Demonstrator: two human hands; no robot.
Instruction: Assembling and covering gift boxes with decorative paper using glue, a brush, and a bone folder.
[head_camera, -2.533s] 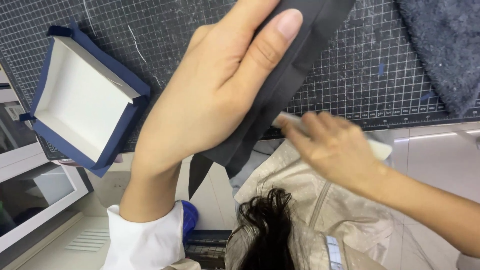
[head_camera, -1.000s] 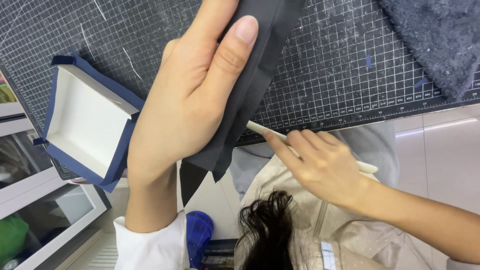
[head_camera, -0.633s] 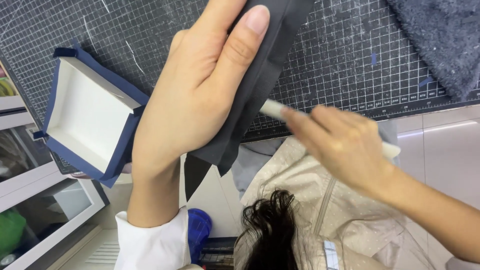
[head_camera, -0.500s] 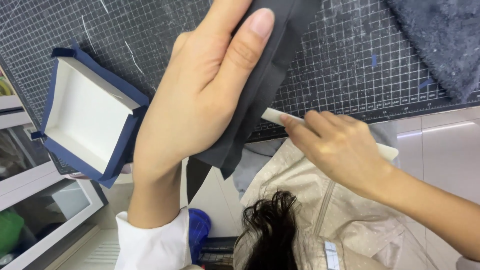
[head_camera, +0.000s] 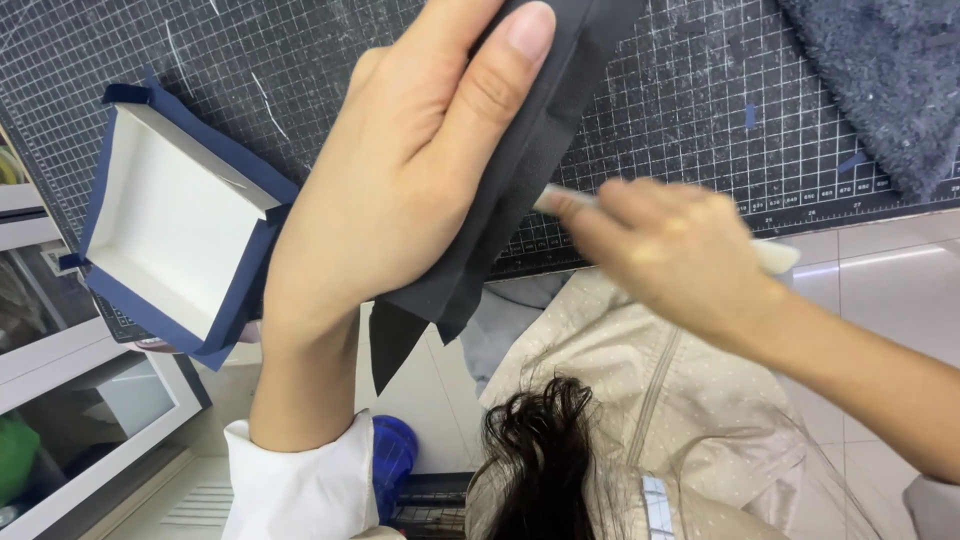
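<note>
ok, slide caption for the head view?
Left hand presses dark paper on cutting mat; right hand holds pale tool.

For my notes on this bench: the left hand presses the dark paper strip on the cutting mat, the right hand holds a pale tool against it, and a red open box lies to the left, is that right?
Not quite: the open box is navy blue outside and white inside, not red. As the head view shows, the left hand does press the dark paper strip on the cutting mat, and the right hand holds a pale tool against it.

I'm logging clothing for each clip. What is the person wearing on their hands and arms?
Both hands are bare: no gloves, rings or watch visible. The left hand has a white cuffed sleeve ending at the lower forearm. The right hand and its forearm are uncovered, with only a bit of pale fabric at the frame's corner.
</note>
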